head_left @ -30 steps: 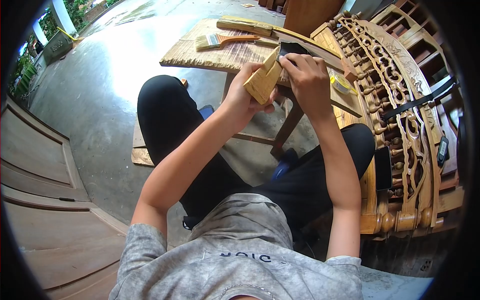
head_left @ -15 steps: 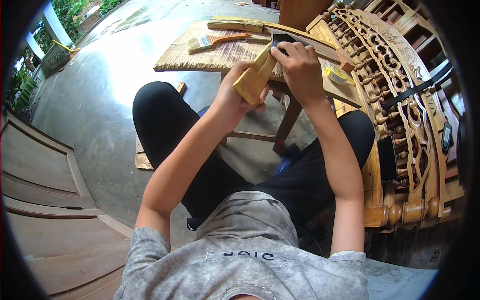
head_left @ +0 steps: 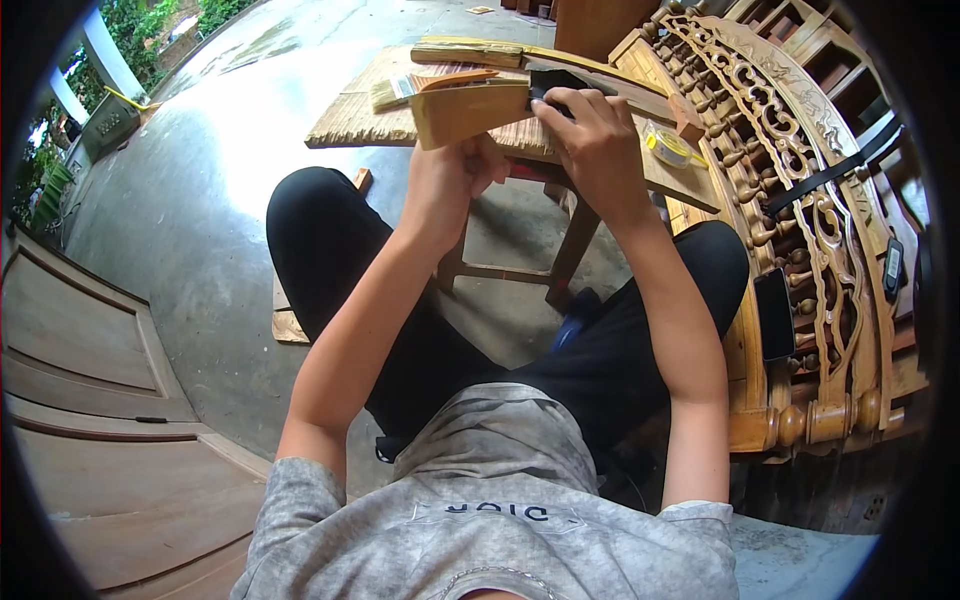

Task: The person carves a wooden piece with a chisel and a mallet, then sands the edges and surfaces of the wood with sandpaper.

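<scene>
A yellowish, flat-sided piece of wood (head_left: 468,112) is held up over the front of the work table, lying nearly level. My left hand (head_left: 445,180) grips it from below near its left end, fingers curled; part of the grip is hidden by the wood. At its right end is my right hand (head_left: 598,135), closed on a dark sheet (head_left: 560,80) that looks like sandpaper, with the thumb close to the wood. Just behind the wood, a paintbrush (head_left: 390,93) with pale bristles lies on the rough-edged table top (head_left: 350,115), its handle partly covered.
Wooden strips (head_left: 465,51) lie along the table's far side. A yellow tape roll (head_left: 668,148) sits at the table's right. A carved wooden bench (head_left: 790,150) with a phone (head_left: 773,315) on it stands to the right. Wooden panels (head_left: 90,370) are at the left.
The piece of wood has turned from steeply slanted to nearly level and moved up and left. My left hand has moved left beneath it; my right hand stays near its right end.
</scene>
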### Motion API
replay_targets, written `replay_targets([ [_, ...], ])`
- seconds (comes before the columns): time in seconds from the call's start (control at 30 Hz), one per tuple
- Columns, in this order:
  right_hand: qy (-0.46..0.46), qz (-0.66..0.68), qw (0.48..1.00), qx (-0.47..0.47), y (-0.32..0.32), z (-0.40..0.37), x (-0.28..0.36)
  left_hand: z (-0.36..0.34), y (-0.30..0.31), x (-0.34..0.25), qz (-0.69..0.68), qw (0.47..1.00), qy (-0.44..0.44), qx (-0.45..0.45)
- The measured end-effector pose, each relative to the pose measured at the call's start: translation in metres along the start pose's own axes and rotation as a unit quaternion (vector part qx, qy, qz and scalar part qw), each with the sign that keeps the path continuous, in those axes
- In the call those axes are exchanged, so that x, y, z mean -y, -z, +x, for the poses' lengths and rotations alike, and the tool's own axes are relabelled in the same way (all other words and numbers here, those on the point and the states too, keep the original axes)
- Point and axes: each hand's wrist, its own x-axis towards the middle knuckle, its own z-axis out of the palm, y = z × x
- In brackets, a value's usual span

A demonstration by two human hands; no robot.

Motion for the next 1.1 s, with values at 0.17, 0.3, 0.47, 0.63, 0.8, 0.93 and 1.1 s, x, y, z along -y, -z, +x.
replay_targets([
  [0.17, -0.010, 0.004, 1.000, 0.000, -0.006, -0.003, 0.000, -0.002, -0.006, -0.006, 0.048, 0.997, -0.051, 0.040],
  [0.3, -0.004, 0.012, 1.000, 0.001, -0.008, -0.004, 0.002, -0.002, -0.012, 0.003, 0.068, 0.988, -0.116, 0.079],
  [0.47, -0.001, 0.036, 0.999, 0.002, -0.010, -0.006, 0.005, -0.003, -0.011, 0.014, 0.211, 0.955, -0.190, 0.081],
  [0.63, -0.001, 0.034, 0.999, 0.000, -0.009, -0.006, 0.006, -0.008, -0.015, 0.003, 0.401, 0.880, -0.250, 0.052],
  [0.8, 0.006, 0.060, 0.998, -0.010, -0.003, -0.004, 0.011, -0.010, -0.014, -0.006, 0.466, 0.849, -0.249, -0.021],
  [0.93, 0.007, 0.060, 0.998, -0.027, -0.003, -0.004, 0.010, -0.005, -0.003, -0.022, 0.415, 0.862, -0.275, -0.097],
  [1.1, -0.004, 0.065, 0.997, -0.045, -0.004, -0.004, 0.010, -0.003, 0.003, -0.026, 0.244, 0.879, -0.405, -0.062],
])
